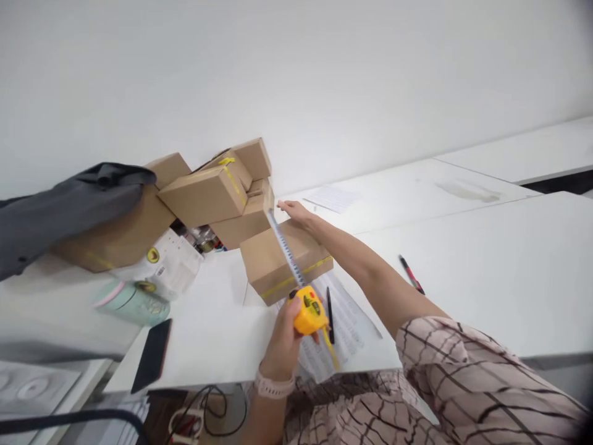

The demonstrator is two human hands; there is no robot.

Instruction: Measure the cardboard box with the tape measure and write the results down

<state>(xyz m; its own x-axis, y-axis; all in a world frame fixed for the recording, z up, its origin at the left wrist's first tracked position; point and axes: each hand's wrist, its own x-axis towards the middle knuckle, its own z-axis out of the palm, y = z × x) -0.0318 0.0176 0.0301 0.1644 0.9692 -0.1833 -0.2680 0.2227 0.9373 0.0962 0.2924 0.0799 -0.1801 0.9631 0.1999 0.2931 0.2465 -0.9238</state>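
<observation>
My left hand (283,340) is closed around a yellow tape measure (309,311) in front of a small cardboard box (259,262). From its case the metal blade (288,252) stretches out over the box top, away from me, its tip near the far edge. My right hand (296,212) reaches across to the far side of the box, fingers stretched out close to the blade's tip. It holds nothing that I can see. Under and beside the box lie printed sheets (354,321) with a black pen (330,315) on them.
Several cardboard boxes (204,198) are stacked at the back left, beside a dark grey garment (69,210). A mint tumbler (134,303) and a dark phone (152,356) lie at the left. A red and black pen (411,274) and another sheet (331,198) lie on the white table (472,272).
</observation>
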